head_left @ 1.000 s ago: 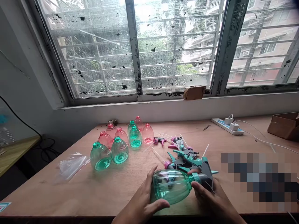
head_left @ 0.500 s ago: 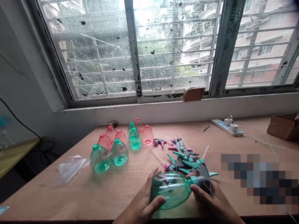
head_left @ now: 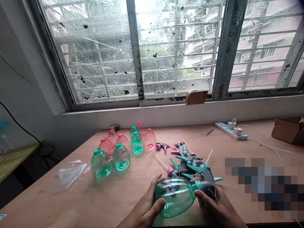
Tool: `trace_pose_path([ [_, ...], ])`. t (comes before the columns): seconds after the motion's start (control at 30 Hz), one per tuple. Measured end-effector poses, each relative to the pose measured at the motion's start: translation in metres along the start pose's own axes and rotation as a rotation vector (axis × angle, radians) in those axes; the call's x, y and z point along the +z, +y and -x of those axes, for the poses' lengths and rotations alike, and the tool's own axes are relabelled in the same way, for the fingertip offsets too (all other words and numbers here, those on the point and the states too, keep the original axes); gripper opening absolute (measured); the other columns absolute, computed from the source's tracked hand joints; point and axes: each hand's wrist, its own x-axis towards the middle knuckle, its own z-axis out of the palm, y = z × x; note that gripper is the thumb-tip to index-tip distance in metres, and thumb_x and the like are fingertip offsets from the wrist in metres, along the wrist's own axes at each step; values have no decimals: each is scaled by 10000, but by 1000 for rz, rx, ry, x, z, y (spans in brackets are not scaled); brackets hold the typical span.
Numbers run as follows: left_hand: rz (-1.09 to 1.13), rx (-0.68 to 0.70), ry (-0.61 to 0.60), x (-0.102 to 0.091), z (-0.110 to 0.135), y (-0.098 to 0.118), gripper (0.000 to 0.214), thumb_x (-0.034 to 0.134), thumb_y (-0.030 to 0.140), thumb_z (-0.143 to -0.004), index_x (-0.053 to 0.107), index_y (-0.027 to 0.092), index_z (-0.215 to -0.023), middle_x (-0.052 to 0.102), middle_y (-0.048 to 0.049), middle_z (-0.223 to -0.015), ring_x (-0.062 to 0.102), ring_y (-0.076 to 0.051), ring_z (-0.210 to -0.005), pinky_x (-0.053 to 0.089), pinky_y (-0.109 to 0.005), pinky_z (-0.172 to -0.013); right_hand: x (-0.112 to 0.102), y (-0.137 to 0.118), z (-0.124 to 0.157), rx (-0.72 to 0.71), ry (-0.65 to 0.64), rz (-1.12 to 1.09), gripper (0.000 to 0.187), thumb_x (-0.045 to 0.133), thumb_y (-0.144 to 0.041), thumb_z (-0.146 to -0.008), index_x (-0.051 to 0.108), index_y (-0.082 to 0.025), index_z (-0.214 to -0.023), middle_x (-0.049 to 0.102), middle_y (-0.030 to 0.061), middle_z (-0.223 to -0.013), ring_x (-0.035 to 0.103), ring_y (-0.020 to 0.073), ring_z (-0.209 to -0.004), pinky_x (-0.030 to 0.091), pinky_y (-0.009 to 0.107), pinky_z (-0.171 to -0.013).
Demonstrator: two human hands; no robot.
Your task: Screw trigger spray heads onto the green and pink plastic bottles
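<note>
A green see-through spray bottle (head_left: 174, 195) lies on its side near the front edge of the wooden table (head_left: 114, 196). My left hand (head_left: 144, 209) wraps round its rounded body. My right hand (head_left: 215, 205) grips its neck, where a grey and teal trigger sprayer (head_left: 207, 183) sits on the collar. Just behind lies a pile of loose trigger sprayers (head_left: 187, 160) in teal, grey and pink, with white dip tubes sticking out.
Several empty green bottles (head_left: 110, 160) and pink bottles (head_left: 150, 139) stand at the table's middle left. A clear plastic bag (head_left: 70, 174) lies at left. A power strip (head_left: 231, 129) with cables and a cardboard box (head_left: 288, 128) sit at far right, below the window.
The bottle has turned slightly in my hands and sits a little lower in view. Both hands keep their hold. The view has tipped a little.
</note>
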Motion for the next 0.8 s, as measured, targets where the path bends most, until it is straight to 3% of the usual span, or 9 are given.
trace_pose_path([
  [0.1,62,2,-21,0,-2,0,953,617,704,-942,153,302,-1671,334,-115,-1715,310,-379,-1578,236,-536,-1293,2,0,1,-8,14,-20,447,846,-638,-740,827,-219,-894,768,54,-795,695,280,-735,579,358,-722],
  [0.23,53,-33,-19,2,-2,3,1153,868,486,-820,107,321,-1671,351,-115,-1705,323,-370,-1573,183,-522,-1309,1,1,0,-1,5,-17,465,839,-648,-745,826,-215,-915,753,51,-780,682,271,-713,576,357,-700],
  [0.37,-33,-50,-25,3,-1,1,1271,949,392,-729,107,301,-1677,349,-139,-1706,308,-387,-1575,184,-521,-1309,-1,5,-1,17,-22,-16,477,832,-647,-756,817,-207,-941,701,34,-685,686,293,-716,586,376,-685],
  [0.43,-43,-23,-32,2,-1,-1,1260,927,520,-739,120,289,-1680,313,-138,-1724,271,-401,-1586,182,-526,-1310,-3,8,-2,5,-39,2,463,824,-632,-775,820,-203,-947,721,52,-730,699,314,-775,591,391,-721],
  [0.53,-27,4,-69,-2,0,0,1074,649,763,-883,147,251,-1683,277,-134,-1741,256,-405,-1592,186,-539,-1308,-6,13,-3,-24,-39,25,444,819,-612,-795,825,-197,-955,726,56,-762,689,289,-766,584,382,-758],
  [0.63,-41,-65,-59,-4,3,7,910,451,754,-992,172,230,-1683,226,-110,-1763,207,-380,-1614,167,-523,-1317,-6,16,-4,-22,-36,22,471,808,-626,-800,821,-190,-977,644,13,-616,658,264,-676,584,376,-725],
  [0.8,10,-126,-39,-3,3,17,977,694,586,-947,142,260,-1684,234,-81,-1764,135,-360,-1633,168,-495,-1323,-5,14,-3,8,-22,28,528,813,-685,-748,811,-198,-952,641,13,-590,637,251,-593,565,340,-576],
])
